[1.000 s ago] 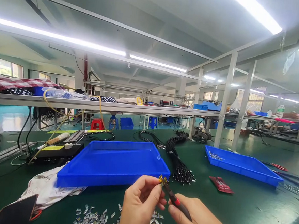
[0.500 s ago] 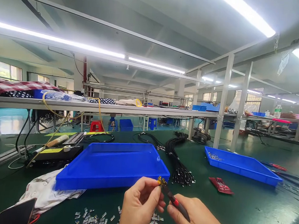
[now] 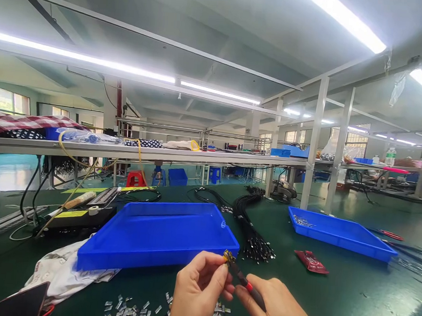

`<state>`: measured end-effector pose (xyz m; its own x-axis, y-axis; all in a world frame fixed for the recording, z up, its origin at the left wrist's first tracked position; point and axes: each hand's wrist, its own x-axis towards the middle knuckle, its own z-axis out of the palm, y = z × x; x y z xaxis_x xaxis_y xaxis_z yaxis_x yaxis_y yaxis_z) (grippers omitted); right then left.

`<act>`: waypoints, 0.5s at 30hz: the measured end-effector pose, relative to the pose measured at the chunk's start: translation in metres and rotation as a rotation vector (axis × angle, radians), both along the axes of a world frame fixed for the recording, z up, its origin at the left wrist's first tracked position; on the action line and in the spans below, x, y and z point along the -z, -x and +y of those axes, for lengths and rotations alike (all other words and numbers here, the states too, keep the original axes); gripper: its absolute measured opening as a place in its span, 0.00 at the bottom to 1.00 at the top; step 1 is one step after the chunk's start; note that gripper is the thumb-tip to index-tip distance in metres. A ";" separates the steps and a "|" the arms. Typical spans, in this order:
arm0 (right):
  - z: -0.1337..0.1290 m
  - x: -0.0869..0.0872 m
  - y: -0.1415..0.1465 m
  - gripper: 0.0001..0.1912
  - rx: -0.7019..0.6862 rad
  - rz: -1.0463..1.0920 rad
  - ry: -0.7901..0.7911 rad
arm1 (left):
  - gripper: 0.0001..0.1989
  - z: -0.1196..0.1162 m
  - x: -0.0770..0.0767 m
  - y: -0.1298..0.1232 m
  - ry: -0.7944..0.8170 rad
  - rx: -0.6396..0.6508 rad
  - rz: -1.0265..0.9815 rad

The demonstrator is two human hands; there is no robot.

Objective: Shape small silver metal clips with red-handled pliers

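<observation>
My left hand [image 3: 202,287] pinches a small yellowish metal part [image 3: 226,256] between thumb and index finger; its exact kind is too small to tell. My right hand [image 3: 276,302] is wrapped around the dark, red-banded handles of a pair of pliers [image 3: 240,276]. The jaws of the pliers meet the small part right at my left fingertips. Below and behind my left hand, many small silvery metal pieces [image 3: 131,311] lie scattered on the green tabletop. Just beyond both hands stands a large blue tray [image 3: 146,259].
A bundle of black cables [image 3: 251,223] lies right of the tray. Farther right are a second blue tray [image 3: 346,242] holding metal bits, a red packet [image 3: 311,262] and more hand tools [image 3: 389,235]. A cloth [image 3: 61,275], a phone [image 3: 20,301] and a black box [image 3: 80,221] sit left.
Both hands hold nearly the same pose. The pliers and my right hand have shifted very slightly to the left; the view has moved a little too.
</observation>
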<state>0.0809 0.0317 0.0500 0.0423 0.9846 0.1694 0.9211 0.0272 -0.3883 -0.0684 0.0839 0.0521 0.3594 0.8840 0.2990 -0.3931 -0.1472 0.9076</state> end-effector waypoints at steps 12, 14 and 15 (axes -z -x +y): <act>0.011 0.026 -0.007 0.28 -0.067 0.151 -0.029 | 0.17 0.009 0.016 -0.010 -0.019 0.021 0.042; 0.017 0.048 -0.012 0.28 -0.056 0.215 -0.051 | 0.17 0.015 0.028 -0.016 -0.016 0.027 0.054; 0.019 0.061 -0.015 0.28 -0.047 0.254 -0.054 | 0.17 0.019 0.036 -0.020 -0.013 0.030 0.067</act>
